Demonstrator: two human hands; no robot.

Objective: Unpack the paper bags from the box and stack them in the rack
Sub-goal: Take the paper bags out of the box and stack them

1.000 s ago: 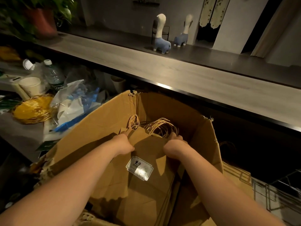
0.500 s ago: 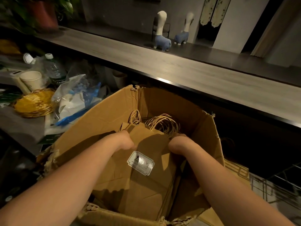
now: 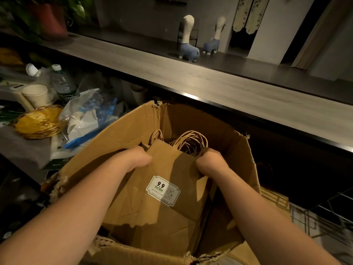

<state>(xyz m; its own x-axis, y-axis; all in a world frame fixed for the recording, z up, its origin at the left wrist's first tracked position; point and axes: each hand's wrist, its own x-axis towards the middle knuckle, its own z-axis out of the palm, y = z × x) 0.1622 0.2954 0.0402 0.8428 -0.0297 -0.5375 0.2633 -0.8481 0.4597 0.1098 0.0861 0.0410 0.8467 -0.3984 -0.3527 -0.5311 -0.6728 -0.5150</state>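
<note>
Since a second ago our hands have barely shifted: our left hand (image 3: pixel 139 159) and right hand (image 3: pixel 209 162) grip the top corners of the paper bags (image 3: pixel 162 188) inside the box (image 3: pixel 118 134); we should lift the flat brown stickered bundle straight, evenly

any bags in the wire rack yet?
No: the wire rack at lower right holds no bags that can be seen, and both hands, left hand and right hand, grip paper bags inside the box.

Single head-worn wide-angle view, facing forward and down, close over the box (image 3: pixel 122 134), counter (image 3: pixel 219 87) beyond
</note>
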